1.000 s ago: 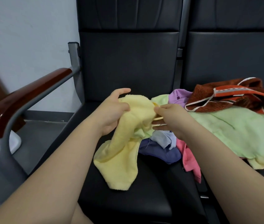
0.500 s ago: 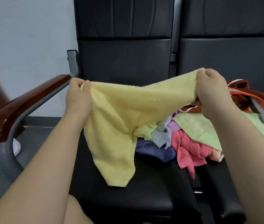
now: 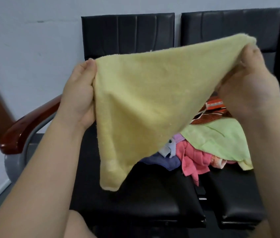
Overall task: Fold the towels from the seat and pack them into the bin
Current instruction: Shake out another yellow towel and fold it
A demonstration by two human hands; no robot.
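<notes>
Left hand [image 3: 80, 93] and right hand [image 3: 249, 86] each pinch a top corner of the soft pale-yellow terry towel [image 3: 144, 100], holding it spread above the black padded seat [image 3: 144, 200], seemingly to flatten it for folding.

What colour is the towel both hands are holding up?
Pale yellow, plain; the towel shows in the head view, held between left hand and right hand.

Forearms raised, left hand [image 3: 79, 93] and right hand [image 3: 246, 88] apart, grips pinched on yellow towel [image 3: 144, 100].
</notes>
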